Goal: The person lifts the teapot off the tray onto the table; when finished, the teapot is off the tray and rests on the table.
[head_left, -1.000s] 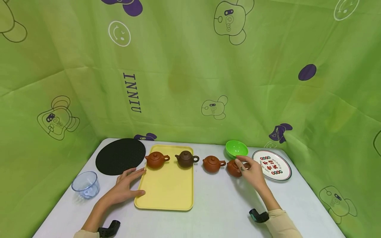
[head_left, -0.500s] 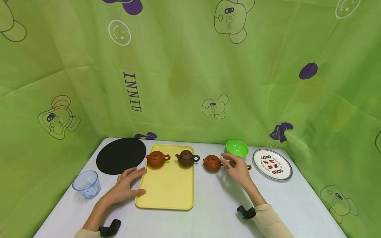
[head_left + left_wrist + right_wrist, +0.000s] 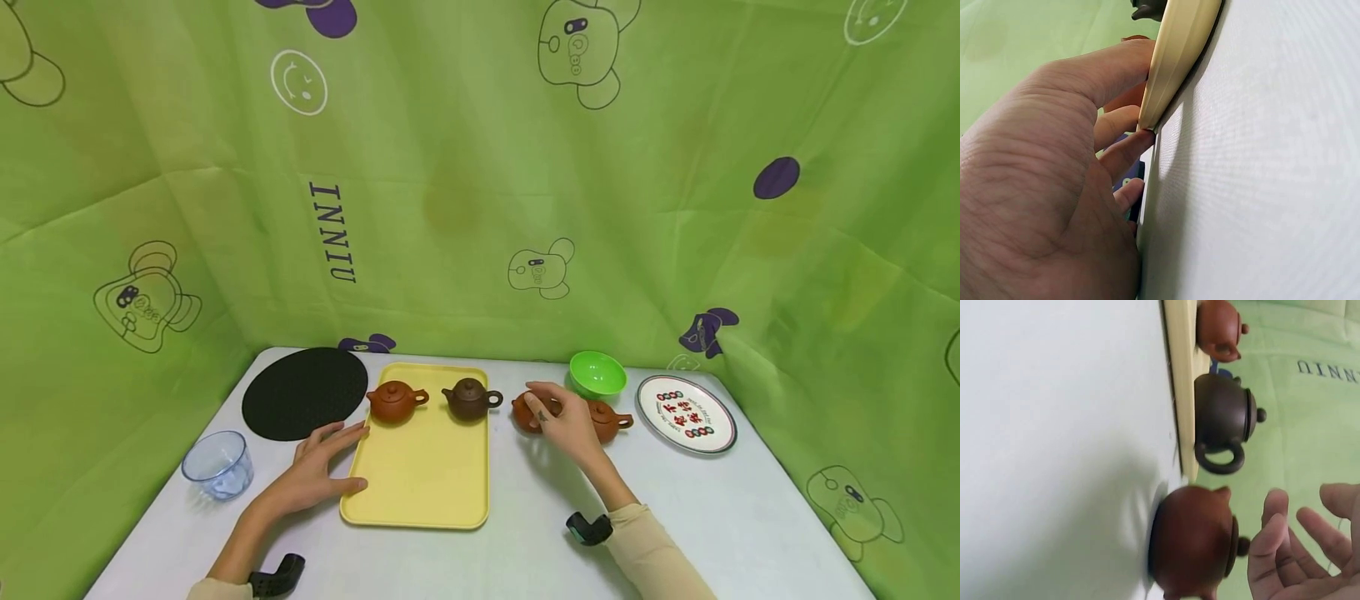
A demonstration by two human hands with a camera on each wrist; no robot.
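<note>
My left hand [image 3: 315,475] rests at the left edge of a yellow tray [image 3: 420,492], thumb and fingertips touching its rim [image 3: 1175,56]. On the tray's far part sit a reddish-brown teapot [image 3: 393,406] and a dark brown teapot [image 3: 467,403]. My right hand [image 3: 566,425] hovers over another reddish-brown teapot [image 3: 522,421] just right of the tray. In the right wrist view, a gap shows between my bent, spread fingers [image 3: 1270,534] and that teapot's lid knob [image 3: 1243,546]. Beside it stands one more reddish-brown teapot [image 3: 604,423], partly behind my hand.
Behind the right teapots is a green bowl [image 3: 597,377], with a white plate [image 3: 712,408] bearing red characters farther right. On the left lie a black round mat [image 3: 303,396] and a clear bluish glass bowl [image 3: 219,467]. Green curtains [image 3: 435,250] enclose the white table [image 3: 540,550].
My right hand has moved left, from the rightmost teapot to over the one nearer the tray. The rightmost teapot now shows more. My left hand stays at the tray.
</note>
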